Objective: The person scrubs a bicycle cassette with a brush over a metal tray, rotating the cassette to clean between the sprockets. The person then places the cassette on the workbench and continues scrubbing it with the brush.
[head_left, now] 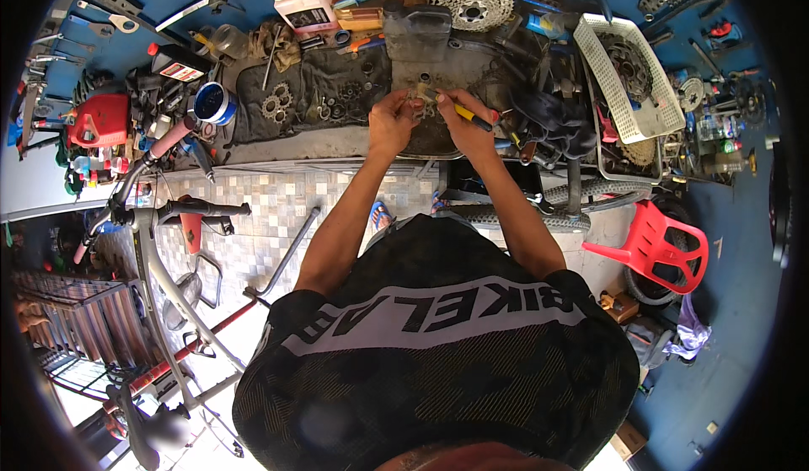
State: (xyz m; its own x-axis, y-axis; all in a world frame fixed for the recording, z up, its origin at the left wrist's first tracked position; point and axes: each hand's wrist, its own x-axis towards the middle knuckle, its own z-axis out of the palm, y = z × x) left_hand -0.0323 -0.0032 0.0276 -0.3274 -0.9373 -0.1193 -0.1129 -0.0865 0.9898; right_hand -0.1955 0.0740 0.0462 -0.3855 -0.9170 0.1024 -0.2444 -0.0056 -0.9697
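Observation:
Both my hands are close together over the near edge of a cluttered workbench (pixel 337 152). My left hand (pixel 392 124) has its fingers pinched round a small metallic part (pixel 424 93), whose exact kind I cannot make out. In my right hand (pixel 465 132) is a slim tool with a yellow and black handle (pixel 472 117). The tool's tip meets the small part between the hands. Left of my hands, a dark cloth (pixel 250 92) bears loose sprockets (pixel 278 102) and other small round parts. A small dark ring (pixel 425 77) lies just beyond my fingers.
A large cassette (pixel 472 3) and a dark grey jug (pixel 417 34) stand at the back. To the right is a white perforated basket (pixel 590 66) with cassettes. A blue-rimmed tub (pixel 214 103) sits left. A bicycle frame (pixel 156 260) and a red plastic chair (pixel 649 248) flank me.

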